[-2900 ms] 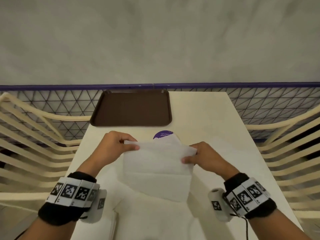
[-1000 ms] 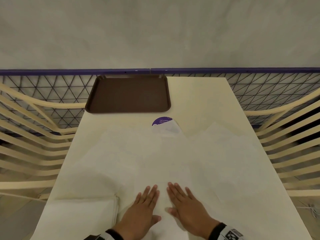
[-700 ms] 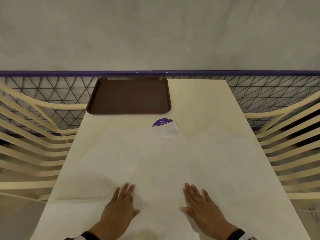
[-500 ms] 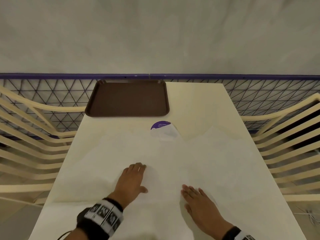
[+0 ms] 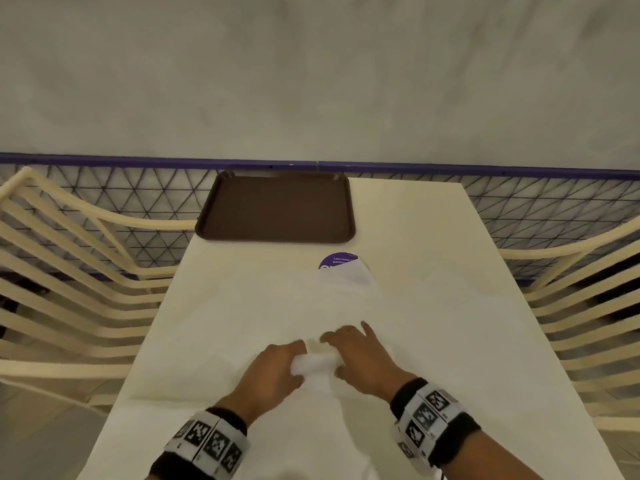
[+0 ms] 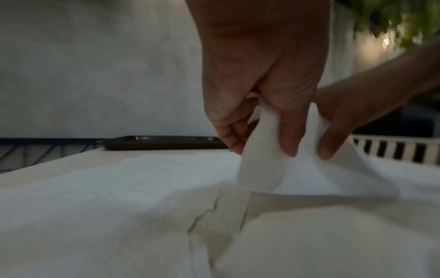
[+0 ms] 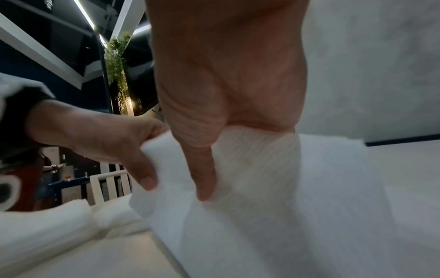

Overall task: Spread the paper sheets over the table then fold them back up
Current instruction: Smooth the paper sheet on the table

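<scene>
Thin white paper sheets (image 5: 242, 327) lie spread over the near half of the cream table (image 5: 408, 223). Both hands meet at the table's middle. My left hand (image 5: 277, 368) pinches a raised fold of one white paper sheet (image 6: 262, 165) between thumb and fingers. My right hand (image 5: 360, 355) pinches the same raised fold (image 7: 250, 159) just to its right. In the left wrist view the sheet's edge is lifted off the table, with another sheet (image 6: 119, 197) flat beneath it. The right hand (image 6: 338, 127) shows there too, and the left hand (image 7: 107, 143) in the right wrist view.
A brown tray (image 5: 277, 207) sits at the table's far left. A purple round sticker (image 5: 334, 262) lies mid-table, partly under a sheet corner. Cream slatted chairs (image 5: 69, 299) flank both sides, and a purple-railed mesh fence (image 5: 536, 199) runs behind.
Both hands, flat and apart on the spread sheets half a second ago, have come together at the middle and pinched up a fold of paper.
</scene>
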A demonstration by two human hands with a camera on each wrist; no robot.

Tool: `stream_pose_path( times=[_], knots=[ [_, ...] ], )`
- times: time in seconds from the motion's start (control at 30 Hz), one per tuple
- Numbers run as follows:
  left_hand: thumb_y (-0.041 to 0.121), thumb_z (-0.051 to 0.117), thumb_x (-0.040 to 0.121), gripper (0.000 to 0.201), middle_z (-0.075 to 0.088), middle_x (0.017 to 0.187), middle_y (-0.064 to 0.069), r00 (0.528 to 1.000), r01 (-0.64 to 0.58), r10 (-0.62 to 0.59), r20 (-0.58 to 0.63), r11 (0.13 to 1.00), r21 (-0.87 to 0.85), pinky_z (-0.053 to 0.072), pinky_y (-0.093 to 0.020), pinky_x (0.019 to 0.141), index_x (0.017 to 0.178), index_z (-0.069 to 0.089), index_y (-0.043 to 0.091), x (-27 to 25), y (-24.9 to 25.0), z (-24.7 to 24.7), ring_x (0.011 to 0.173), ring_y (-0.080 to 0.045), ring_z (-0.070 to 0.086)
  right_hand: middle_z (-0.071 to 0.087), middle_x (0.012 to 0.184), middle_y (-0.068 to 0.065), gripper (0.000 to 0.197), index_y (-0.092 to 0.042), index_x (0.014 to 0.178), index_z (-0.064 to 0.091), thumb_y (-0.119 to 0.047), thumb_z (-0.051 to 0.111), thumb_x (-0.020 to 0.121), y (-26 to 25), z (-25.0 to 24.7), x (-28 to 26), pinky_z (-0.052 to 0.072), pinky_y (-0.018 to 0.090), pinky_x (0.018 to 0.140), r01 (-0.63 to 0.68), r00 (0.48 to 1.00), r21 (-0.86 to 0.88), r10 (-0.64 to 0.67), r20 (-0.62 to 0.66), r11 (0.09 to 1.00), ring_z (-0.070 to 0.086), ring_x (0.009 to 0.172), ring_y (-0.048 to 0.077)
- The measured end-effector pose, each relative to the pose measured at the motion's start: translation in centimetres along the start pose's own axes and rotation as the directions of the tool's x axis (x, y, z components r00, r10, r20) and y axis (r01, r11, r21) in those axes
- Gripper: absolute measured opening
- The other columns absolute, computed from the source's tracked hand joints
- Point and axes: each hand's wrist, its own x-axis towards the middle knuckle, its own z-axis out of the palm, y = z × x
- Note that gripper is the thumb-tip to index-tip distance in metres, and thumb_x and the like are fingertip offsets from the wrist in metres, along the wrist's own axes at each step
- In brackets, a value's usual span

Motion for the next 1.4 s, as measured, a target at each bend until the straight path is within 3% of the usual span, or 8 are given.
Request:
stream_pose_path(
  times=[0.13, 0.23, 0.37, 0.5, 0.8, 0.97, 1.2, 1.4],
  knots=[
    [0.011, 0.081, 0.065, 0.043, 0.061, 0.086, 0.008, 0.945, 0.128, -0.198, -0.259, 0.955, -0.266, 0.04, -0.005, 0.061, 0.094, 0.052, 0.026, -4.0, -2.0, -4.5, 0.08, -0.011, 0.058, 0.066, 0.091, 0.008, 0.017, -0.007, 0.09, 0.066, -0.02, 0.069, 0.08, -2.6, -1.9, 1.8, 0.039, 0.021, 0.063, -0.029, 0.997, 0.301, 0.008, 0.072, 0.953, 0.059, 0.082, 0.018],
    [0.016, 0.087, 0.058, 0.054, 0.063, 0.098, 0.007, 0.859, 0.28, -0.404, -0.314, 0.885, -0.372, 0.045, -0.022, 0.074, 0.103, 0.057, 0.016, -7.2, -5.6, -7.6, 0.093, -0.015, 0.06, 0.056, 0.065, -0.005, 0.021, -0.016, 0.063, 0.059, -0.019, 0.076, 0.075, -5.5, -2.5, 2.7, 0.033, 0.008, 0.045, -0.083, 0.987, 0.558, -0.009, 0.161, 0.826, 0.05, 0.056, 0.004],
    [0.005, 0.08, 0.067, 0.03, 0.074, 0.083, -0.009, 0.791, 0.321, -0.563, -0.239, 0.715, -0.621, 0.056, -0.026, 0.055, 0.094, 0.066, 0.005, -11.9, -9.5, -10.2, 0.07, -0.021, 0.071, 0.061, 0.068, -0.011, 0.021, -0.027, 0.065, 0.06, -0.018, 0.077, 0.075, -10.3, -1.4, 3.9, 0.041, 0.01, 0.051, -0.133, 0.965, 0.711, -0.074, 0.252, 0.69, 0.056, 0.059, 0.0],
    [0.011, 0.075, 0.075, 0.018, 0.073, 0.083, -0.008, 0.73, 0.395, -0.642, -0.234, 0.676, -0.622, 0.053, -0.031, 0.066, 0.089, 0.068, 0.003, -15.1, -13.6, -10.6, 0.077, -0.024, 0.069, 0.066, 0.086, 0.009, 0.018, -0.012, 0.089, 0.064, -0.016, 0.076, 0.076, -13.6, 1.4, 4.6, 0.052, 0.021, 0.053, -0.232, 0.92, 0.738, -0.104, 0.379, 0.633, 0.062, 0.06, 0.015],
    [0.017, 0.085, 0.063, 0.032, 0.068, 0.074, -0.014, 0.706, 0.609, -0.702, -0.094, 0.669, -0.425, 0.045, -0.03, 0.062, 0.072, 0.061, -0.003, -15.2, -18.6, -7.1, 0.066, -0.023, 0.06, 0.06, 0.059, 0.004, 0.028, -0.012, 0.078, 0.051, -0.021, 0.077, 0.074, -15.0, 6.1, 3.3, 0.046, 0.02, 0.042, -0.361, 0.869, 0.516, 0.079, 0.489, 0.777, 0.053, 0.036, 0.006],
    [0.017, 0.082, 0.067, 0.031, 0.058, 0.067, -0.004, 0.683, 0.645, -0.709, -0.174, 0.698, -0.311, 0.035, -0.026, 0.055, 0.061, 0.052, 0.012, -14.7, -18.2, -6.6, 0.063, -0.019, 0.051, 0.067, 0.085, 0.005, 0.04, -0.013, 0.093, 0.055, -0.042, 0.073, 0.073, -15.2, 7.3, 3.1, 0.053, 0.031, 0.073, -0.246, 0.926, 0.277, 0.141, 0.35, 0.929, 0.063, 0.074, 0.02],
    [0.002, 0.073, 0.067, 0.047, 0.053, 0.106, -0.009, 0.738, 0.619, -0.618, -0.27, 0.78, -0.093, 0.048, -0.038, 0.077, 0.106, 0.052, 0.018, -12.4, -16.6, -6.9, 0.095, -0.028, 0.053, 0.062, 0.088, -0.001, 0.01, -0.015, 0.087, 0.063, -0.024, 0.061, 0.082, -11.3, 6.0, 2.5, 0.049, 0.028, 0.075, -0.167, 0.963, 0.237, 0.107, 0.249, 0.957, 0.061, 0.085, 0.02],
    [0.007, 0.068, 0.079, 0.025, 0.057, 0.1, -0.004, 0.901, 0.326, -0.341, -0.269, 0.94, -0.1, 0.046, -0.036, 0.083, 0.102, 0.058, 0.011, -2.2, -11.5, -6.1, 0.094, -0.025, 0.056, 0.058, 0.074, -0.014, 0.013, -0.028, 0.076, 0.058, -0.018, 0.061, 0.084, -2.0, 1.8, -0.4, 0.041, 0.016, 0.063, -0.207, 0.967, 0.423, 0.25, -0.048, 0.882, 0.057, 0.075, 0.009]
  ],
)
